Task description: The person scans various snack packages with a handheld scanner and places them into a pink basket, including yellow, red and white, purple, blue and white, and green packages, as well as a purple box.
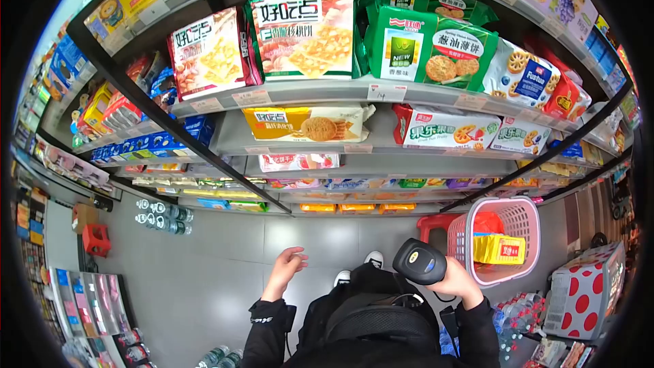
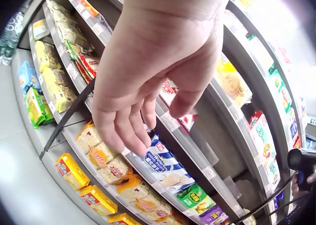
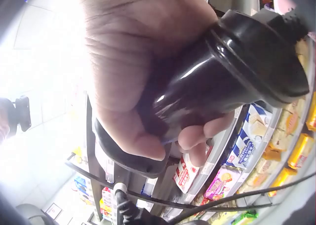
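Shelves [image 1: 306, 92]: rose beyond the basket, holding several rows of biscuit packets [image 1: 310, 124].
Spotted box [image 1: 579, 293]: stood right of the basket and nearer the person, white with red dots.
Basket [image 1: 461, 238]: was pink, with slotted walls.
Red stool [image 1: 432, 223]: showed just left of the basket, partly hidden by it.
Water bottles [image 1: 163, 217]: lay in 2 rows on the floor, well left of the basket.
Right hand [image 1: 460, 281]: was near the basket's left side, fingers and thumb wrapped round the scanner.
Left hand [image 1: 286, 269]: hung well left of the basket, fingers loosely bent, thumb apart.
Scanner [image 1: 421, 262]: was black, left of the basket.
Yellow packet [image 1: 501, 250]: lay inside the basket.
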`<action>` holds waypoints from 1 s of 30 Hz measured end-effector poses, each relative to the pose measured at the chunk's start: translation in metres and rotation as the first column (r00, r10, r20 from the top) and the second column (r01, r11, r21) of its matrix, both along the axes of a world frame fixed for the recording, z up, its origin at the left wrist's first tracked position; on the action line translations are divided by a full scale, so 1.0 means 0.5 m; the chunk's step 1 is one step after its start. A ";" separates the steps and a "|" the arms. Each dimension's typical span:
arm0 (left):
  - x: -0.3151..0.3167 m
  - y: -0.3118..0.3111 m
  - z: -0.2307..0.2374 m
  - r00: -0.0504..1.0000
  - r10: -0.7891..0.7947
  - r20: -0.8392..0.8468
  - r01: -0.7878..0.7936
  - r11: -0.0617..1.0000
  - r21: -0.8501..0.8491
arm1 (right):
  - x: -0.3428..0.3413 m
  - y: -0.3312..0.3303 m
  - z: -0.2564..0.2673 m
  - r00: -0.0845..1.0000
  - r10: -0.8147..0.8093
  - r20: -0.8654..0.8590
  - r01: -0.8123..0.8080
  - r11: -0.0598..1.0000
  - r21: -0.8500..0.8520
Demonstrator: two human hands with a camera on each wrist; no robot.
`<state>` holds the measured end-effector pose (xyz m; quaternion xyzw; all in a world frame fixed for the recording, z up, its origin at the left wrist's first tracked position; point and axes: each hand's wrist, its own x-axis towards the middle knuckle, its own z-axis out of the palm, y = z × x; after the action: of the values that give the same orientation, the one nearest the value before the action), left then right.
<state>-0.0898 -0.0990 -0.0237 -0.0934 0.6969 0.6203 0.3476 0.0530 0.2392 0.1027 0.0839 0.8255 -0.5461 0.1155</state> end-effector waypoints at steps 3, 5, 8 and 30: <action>-0.024 0.047 0.013 1.000 -0.020 -0.001 0.020 1.000 -0.012 | -0.019 0.029 0.019 0.999 -0.051 0.013 0.051 0.999 -0.016; -0.042 0.077 0.017 0.999 -0.041 -0.004 0.041 0.999 -0.025 | -0.033 0.057 0.010 0.999 -0.048 -0.005 0.048 0.999 -0.021; -0.065 0.118 0.011 0.999 -0.040 -0.011 0.040 0.999 -0.023 | -0.047 0.094 0.009 0.995 -0.100 -0.004 0.100 0.990 -0.096; -0.448 0.044 -0.037 0.728 0.077 -0.682 -0.228 0.964 -0.135 | -0.465 -0.074 -0.195 0.976 0.187 -0.110 -0.163 0.967 0.198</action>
<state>-0.3138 -0.0772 -0.0423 0.0428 0.8261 0.5618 0.0093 -0.1795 0.2022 0.0049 -0.0140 0.8831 -0.4579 0.1016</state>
